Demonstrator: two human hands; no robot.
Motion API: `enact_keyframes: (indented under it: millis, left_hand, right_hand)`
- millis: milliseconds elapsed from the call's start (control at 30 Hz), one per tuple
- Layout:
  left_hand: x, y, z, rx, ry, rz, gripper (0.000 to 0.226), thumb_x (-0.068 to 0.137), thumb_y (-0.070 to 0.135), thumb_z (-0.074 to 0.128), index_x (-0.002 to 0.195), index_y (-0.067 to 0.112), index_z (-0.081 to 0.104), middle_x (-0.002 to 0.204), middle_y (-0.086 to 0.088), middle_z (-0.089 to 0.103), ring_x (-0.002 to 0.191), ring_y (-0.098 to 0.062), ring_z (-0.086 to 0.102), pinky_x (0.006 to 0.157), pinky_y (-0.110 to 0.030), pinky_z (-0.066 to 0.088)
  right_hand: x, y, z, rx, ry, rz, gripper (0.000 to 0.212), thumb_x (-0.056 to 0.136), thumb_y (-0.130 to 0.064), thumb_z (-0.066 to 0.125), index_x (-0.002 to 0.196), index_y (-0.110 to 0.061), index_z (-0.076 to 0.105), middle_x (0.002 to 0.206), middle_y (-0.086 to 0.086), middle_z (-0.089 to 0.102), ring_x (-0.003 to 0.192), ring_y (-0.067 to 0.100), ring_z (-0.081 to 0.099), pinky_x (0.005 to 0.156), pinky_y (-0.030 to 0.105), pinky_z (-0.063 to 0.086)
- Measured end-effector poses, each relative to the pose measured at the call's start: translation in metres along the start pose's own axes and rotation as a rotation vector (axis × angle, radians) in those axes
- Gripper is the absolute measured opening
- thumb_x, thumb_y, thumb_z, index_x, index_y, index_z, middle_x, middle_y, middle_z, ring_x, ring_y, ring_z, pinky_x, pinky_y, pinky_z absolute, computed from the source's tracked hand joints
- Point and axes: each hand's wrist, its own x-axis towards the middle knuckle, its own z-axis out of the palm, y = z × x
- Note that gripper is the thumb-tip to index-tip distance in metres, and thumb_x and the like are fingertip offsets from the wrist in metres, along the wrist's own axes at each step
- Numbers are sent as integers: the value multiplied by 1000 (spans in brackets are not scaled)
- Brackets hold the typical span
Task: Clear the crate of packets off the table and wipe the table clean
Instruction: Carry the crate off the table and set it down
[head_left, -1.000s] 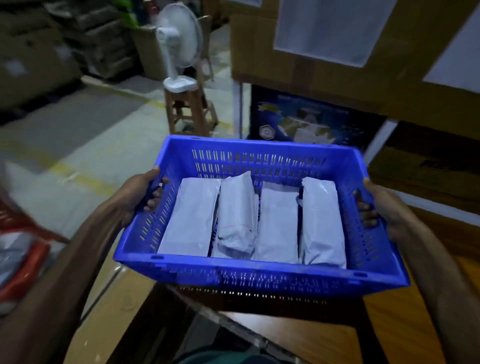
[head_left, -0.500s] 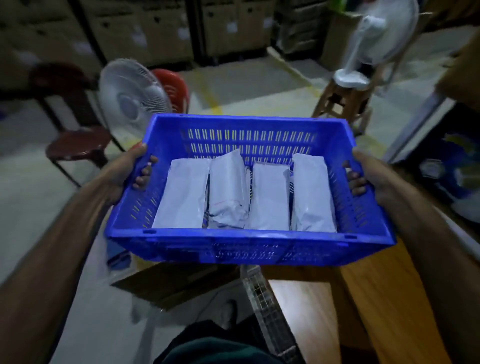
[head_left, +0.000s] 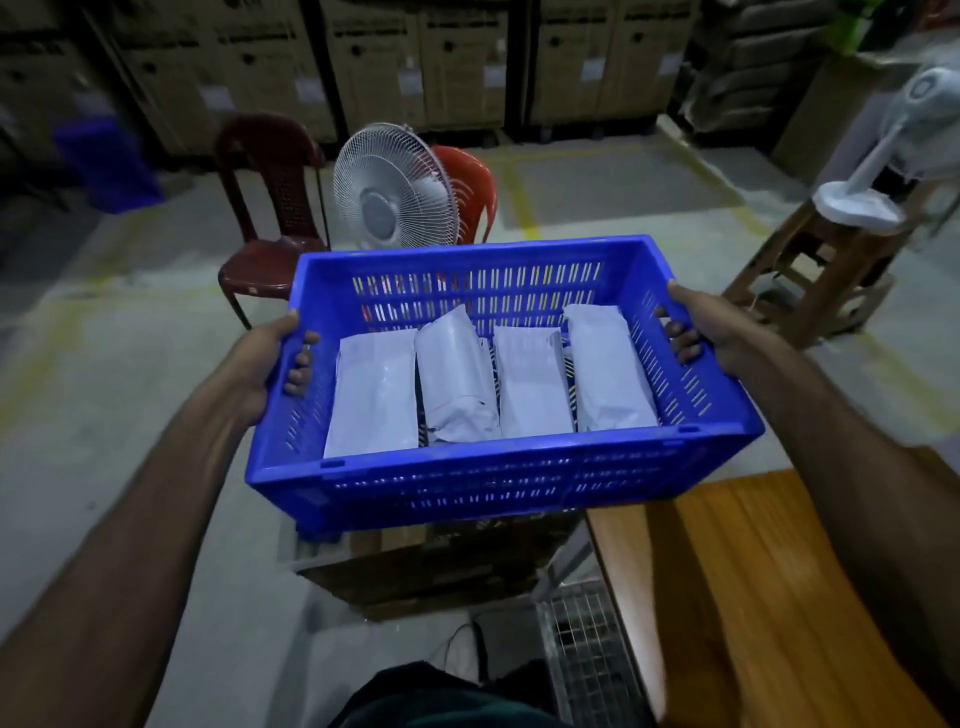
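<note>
The left hand (head_left: 260, 358) grips the left end wall of the crate (head_left: 498, 467), thumb over the rim and fingertips curled through to the inside. The right hand (head_left: 711, 332) grips the right end wall the same way, thumb on the rim, fingers hooked inside. Between the two hands the crate hangs in the air, out over the floor (head_left: 130, 389) and left of the table (head_left: 769, 597), whose wooden corner shows at lower right. The crate is tipped slightly, its near wall lowest.

Four white packets (head_left: 530, 389) lie side by side on the crate bottom, running front to back; the second from the left bulges and rides partly over its neighbours. Their near ends are hidden behind the near wall, and anything beneath them cannot be seen.

Under the crate, dark cardboard (head_left: 431, 577) is partly covered and hard to read. Beyond stand two fans: one fan (head_left: 395, 187) in front of two chairs (head_left: 270, 208), another fan (head_left: 883, 156) on a wooden stool (head_left: 815, 270), blurred and cut by the right edge. Stacked boxes (head_left: 457, 62) line the dim back wall.
</note>
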Motion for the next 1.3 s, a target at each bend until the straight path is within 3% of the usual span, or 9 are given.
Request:
enact_keyframes:
  millis: [267,533,900,1300]
  left_hand:
    - [63,-7,7,-45,31,-5,35,108,47,47,96,16,55,58,3,41,37,-9,35,35,-17,28]
    - [99,-72,15,-92,57,-104,34,107,45,47,94,15,55,53,3,45,36,-10,36,35,-17,29]
    - [108,-125,9,-69,93,-178,35,107,44,49,95,13,57,58,1,49,39,-12,38,36,-20,31]
    - [114,-135,-5,-72,130,-163,34,107,44,50,98,13,58,63,-1,54,43,-13,43,39,-22,37]
  right_hand:
    - [74,10,23,-21,35,-13,44,106,-54,49,96,-11,54,65,0,32,44,10,24,40,20,22]
    - [123,64,25,-55,52,60,45,105,-53,51,96,-10,58,64,2,36,41,9,26,38,19,23]
    - [135,116,31,-69,70,144,42,105,-52,51,96,-12,58,63,2,36,39,9,26,36,19,22]
    - [136,116,49,-70,84,121,41,104,-52,54,94,-13,59,62,2,41,45,12,28,39,20,25]
